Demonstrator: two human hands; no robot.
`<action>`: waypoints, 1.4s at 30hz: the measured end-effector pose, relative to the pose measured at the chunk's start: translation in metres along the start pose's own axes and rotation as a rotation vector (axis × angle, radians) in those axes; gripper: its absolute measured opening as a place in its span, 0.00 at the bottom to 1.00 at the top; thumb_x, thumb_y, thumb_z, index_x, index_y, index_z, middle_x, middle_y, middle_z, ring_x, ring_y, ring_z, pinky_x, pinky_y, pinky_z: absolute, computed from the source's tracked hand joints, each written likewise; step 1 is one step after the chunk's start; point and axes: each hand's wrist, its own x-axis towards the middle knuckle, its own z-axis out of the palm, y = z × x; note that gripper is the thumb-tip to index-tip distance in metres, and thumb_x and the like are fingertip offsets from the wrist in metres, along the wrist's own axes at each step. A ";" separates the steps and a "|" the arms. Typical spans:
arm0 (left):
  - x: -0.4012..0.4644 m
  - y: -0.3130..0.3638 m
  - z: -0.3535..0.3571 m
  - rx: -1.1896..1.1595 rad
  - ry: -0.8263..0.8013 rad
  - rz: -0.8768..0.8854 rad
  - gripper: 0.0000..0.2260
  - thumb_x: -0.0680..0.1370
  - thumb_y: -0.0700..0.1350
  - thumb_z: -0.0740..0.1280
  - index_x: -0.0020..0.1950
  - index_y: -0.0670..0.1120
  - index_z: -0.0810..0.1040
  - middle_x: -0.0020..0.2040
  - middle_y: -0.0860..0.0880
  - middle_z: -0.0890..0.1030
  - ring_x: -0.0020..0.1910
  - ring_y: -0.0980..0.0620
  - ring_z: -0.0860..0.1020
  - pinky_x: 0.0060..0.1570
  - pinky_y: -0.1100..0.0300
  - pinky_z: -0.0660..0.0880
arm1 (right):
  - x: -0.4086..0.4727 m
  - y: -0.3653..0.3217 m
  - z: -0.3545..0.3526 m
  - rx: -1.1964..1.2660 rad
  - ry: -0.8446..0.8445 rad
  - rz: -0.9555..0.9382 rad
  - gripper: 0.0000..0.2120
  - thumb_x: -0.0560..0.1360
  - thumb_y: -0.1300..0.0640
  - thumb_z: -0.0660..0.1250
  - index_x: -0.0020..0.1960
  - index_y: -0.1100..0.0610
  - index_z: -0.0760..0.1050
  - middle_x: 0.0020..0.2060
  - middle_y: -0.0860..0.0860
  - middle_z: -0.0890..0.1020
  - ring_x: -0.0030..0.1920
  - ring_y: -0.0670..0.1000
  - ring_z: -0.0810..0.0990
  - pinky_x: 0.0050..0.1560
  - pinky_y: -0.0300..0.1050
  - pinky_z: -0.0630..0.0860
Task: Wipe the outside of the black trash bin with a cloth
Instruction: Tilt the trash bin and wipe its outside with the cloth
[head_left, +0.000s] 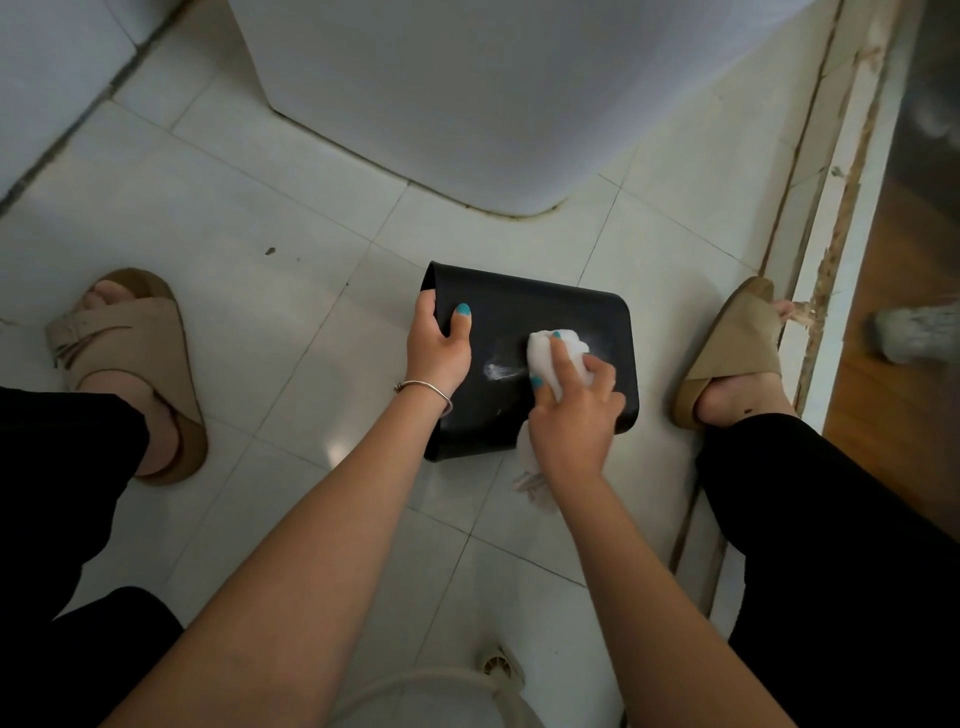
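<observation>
Left hand (438, 347) fingers curled, gripping; right hand (571, 415) fingers clenched, pressing down; both forearms extended.

Pale tiled floor (218, 218) with dark grout lines. A black trash bin (524, 415) lies on its side on the tiles. A white appliance (467, 93) stands behind it. Two tan sandals (132, 358) (727, 348) rest flat, one either side of the bin. A small dark speck (269, 251) marks one tile.

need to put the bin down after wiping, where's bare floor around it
Bare tiles lie between the left sandal and the black trash bin, and between it and the white appliance. It is tight between the bin and the right sandal.
</observation>
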 end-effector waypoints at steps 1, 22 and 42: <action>0.000 0.000 0.000 -0.002 0.004 0.002 0.19 0.80 0.46 0.61 0.68 0.39 0.66 0.64 0.41 0.74 0.62 0.44 0.73 0.63 0.52 0.71 | -0.005 -0.006 0.002 0.001 -0.005 -0.024 0.25 0.78 0.56 0.62 0.73 0.42 0.64 0.71 0.53 0.62 0.62 0.59 0.64 0.53 0.50 0.76; 0.003 0.001 -0.006 -0.034 -0.052 0.006 0.16 0.79 0.45 0.64 0.65 0.41 0.70 0.59 0.45 0.77 0.58 0.47 0.76 0.60 0.56 0.73 | 0.009 0.038 -0.015 -0.042 -0.055 -0.154 0.25 0.77 0.57 0.64 0.71 0.40 0.67 0.69 0.51 0.65 0.61 0.58 0.66 0.50 0.44 0.69; 0.000 0.005 -0.002 -0.010 -0.038 -0.035 0.25 0.81 0.47 0.62 0.75 0.43 0.59 0.74 0.45 0.65 0.72 0.47 0.63 0.71 0.53 0.63 | 0.058 0.010 -0.022 0.148 0.117 0.062 0.25 0.75 0.41 0.66 0.70 0.45 0.69 0.75 0.50 0.56 0.72 0.57 0.59 0.70 0.51 0.60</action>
